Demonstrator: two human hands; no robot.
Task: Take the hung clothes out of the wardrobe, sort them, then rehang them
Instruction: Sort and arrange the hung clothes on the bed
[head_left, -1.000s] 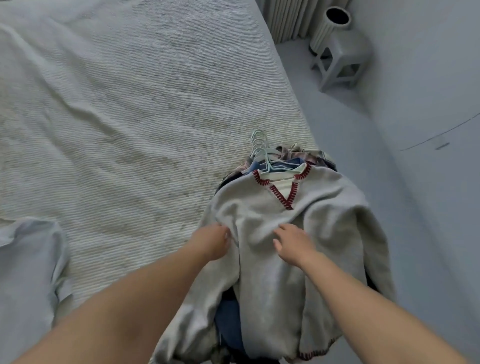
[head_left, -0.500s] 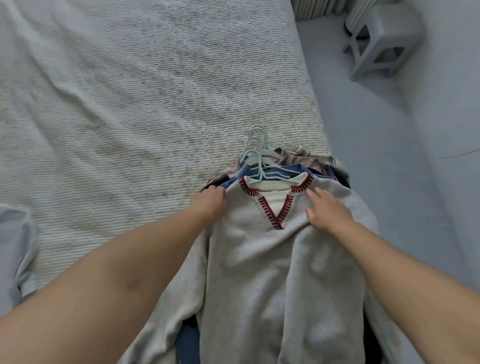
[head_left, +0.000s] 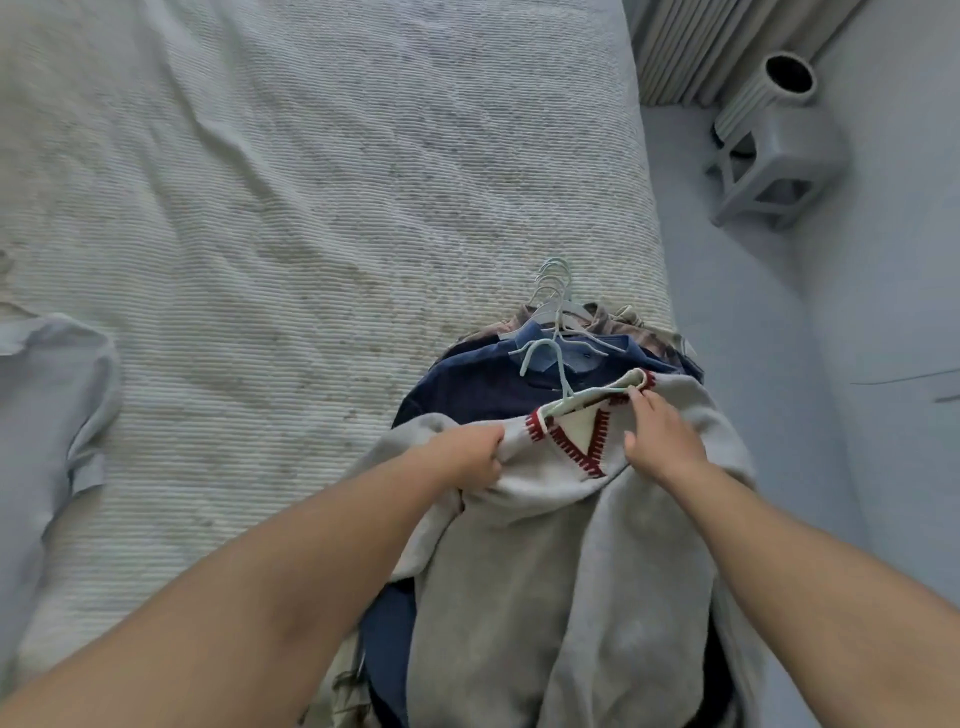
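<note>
1. Both hands are on the grey sweater (head_left: 561, 571), which lies on top of the pile of clothes (head_left: 467, 384) at the right edge of the bed (head_left: 311, 182).
2. The left hand (head_left: 467, 460) is curled tight round a bunch of the sweater's left shoulder, and the knit gathers into folds under its fingers.
3. The right hand (head_left: 662, 441) sits at the other side of the neck; its fingertips (head_left: 638, 396) are on the red-stitched collar near the far shoulder, the thumb is spread out toward the V of the neckline, and I cannot tell whether it pinches the cloth or just presses on it.
4. A pale hanger (head_left: 550, 371) comes out of the sweater's neck, and its hook stands over the dark blue shirt (head_left: 571, 358) just beneath.
5. More hangers (head_left: 556, 296) fan out at the far end of the pile, their hooks bunched together on the bedspread.
6. Plaid cloth (head_left: 623, 325) shows at the back right of the pile, under the blue shirt.
7. Off to the left on the bed lies a light blue garment (head_left: 47, 395), well apart from the pile.
8. On the floor to the right, a grey stool (head_left: 779, 161) stands with a ribbed vase (head_left: 763, 96) on it, beside the curtain (head_left: 691, 47).
</note>
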